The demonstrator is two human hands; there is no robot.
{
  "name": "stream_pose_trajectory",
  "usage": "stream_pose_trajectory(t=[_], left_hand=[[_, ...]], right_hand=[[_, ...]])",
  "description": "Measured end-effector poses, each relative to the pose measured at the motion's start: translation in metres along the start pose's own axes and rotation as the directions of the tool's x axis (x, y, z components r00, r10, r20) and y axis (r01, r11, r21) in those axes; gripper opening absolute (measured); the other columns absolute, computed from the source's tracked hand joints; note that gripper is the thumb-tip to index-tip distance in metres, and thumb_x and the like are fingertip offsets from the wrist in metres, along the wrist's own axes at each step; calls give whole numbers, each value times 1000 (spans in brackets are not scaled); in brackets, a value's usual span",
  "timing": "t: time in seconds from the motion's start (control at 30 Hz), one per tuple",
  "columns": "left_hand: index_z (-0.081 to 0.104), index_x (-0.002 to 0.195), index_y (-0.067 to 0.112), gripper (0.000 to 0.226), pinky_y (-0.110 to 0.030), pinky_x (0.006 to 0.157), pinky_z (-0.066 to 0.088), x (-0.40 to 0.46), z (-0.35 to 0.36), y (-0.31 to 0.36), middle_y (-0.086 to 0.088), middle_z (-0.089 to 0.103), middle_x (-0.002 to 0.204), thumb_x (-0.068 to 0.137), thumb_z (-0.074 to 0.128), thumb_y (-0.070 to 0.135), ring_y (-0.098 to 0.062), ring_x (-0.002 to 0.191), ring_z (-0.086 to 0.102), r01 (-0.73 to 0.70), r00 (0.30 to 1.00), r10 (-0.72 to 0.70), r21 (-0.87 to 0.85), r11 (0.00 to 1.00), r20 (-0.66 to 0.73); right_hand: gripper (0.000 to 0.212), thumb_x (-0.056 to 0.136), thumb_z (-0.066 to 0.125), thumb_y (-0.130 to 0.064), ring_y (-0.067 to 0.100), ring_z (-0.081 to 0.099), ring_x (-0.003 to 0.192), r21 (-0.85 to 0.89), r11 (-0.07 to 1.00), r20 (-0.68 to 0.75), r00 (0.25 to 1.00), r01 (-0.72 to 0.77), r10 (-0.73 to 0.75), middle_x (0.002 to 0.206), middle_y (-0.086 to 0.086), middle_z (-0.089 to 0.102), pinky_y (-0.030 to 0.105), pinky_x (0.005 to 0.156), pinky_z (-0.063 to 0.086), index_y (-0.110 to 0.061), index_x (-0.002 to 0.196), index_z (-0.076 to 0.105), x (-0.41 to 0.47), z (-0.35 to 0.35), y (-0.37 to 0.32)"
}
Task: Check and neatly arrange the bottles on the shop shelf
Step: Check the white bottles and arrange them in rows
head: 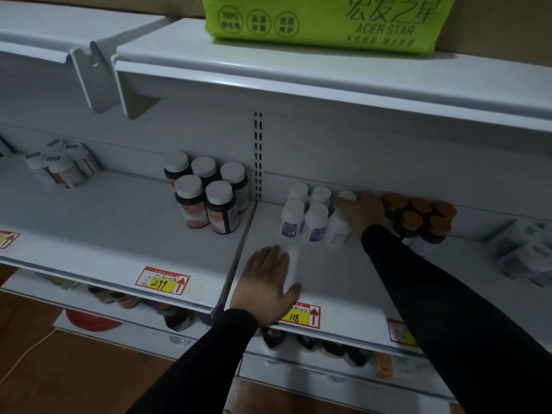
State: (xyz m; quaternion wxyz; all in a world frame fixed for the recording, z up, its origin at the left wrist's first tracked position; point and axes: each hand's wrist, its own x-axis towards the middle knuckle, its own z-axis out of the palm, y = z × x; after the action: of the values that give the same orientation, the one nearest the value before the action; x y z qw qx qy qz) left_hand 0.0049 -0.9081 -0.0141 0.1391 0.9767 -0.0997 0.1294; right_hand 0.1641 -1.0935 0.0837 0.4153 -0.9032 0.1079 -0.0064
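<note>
- The shelf is white metal, split by a slotted upright into a left bay and a right bay.
- The left hand lies near the front of the right bay, palm down, over a white bottle that lies on its side; the fingers are fairly straight and together and the thumb is spread out to the right. Whether they press the bottle cannot be told.
- The right hand reaches to the far side of the right bay; its fingers curl over the cap of a white bottle at the right end of the white bottles.
- Those white bottles stand upright in a small cluster by the back wall, just right of the upright, with blue labels on the near ones.
- Just right of the right hand stand the orange-capped bottles, packed close together.
- In the left bay the dark bottles with white caps stand in a group near the upright; further left is a pale group.
- Price tags reading 299 and 118 sit on the front edge.
- A green pack rests on the shelf above.
- Both arms wear black sleeves.
</note>
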Motion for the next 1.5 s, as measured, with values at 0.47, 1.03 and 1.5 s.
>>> stream_pose_trajectory(t=[0.47,1.03,1.5], left_hand=[[62,126,5,64,-50,104,44,1,-7,3,-21,60,132,86,49,55,-39,122,56,22,998,-21,-16,1000,67],[48,140,25,45,-22,98,36,25,-66,29,9,51,134,99,52,41,-10,121,49,412,906,-205,-661,627,370],[60,110,16,20,-33,79,56,37,-95,61,-9,69,96,96,61,30,-20,84,65,436,884,-204,-899,35,421]], right_hand=[[30,86,70,-31,24,66,86,96,986,-149,982,135,-120,95,10,72,30,73,50,-4,99,73,-20,-33,-20],[51,94,63,-40,5,41,46,398,899,-10,981,181,-193,49,-8,44,16,48,33,-15,54,43,-88,-76,-17],[28,99,56,-31,20,71,89,607,790,244,966,-86,-81,98,12,74,28,80,57,-9,89,70,-114,-47,-16]])
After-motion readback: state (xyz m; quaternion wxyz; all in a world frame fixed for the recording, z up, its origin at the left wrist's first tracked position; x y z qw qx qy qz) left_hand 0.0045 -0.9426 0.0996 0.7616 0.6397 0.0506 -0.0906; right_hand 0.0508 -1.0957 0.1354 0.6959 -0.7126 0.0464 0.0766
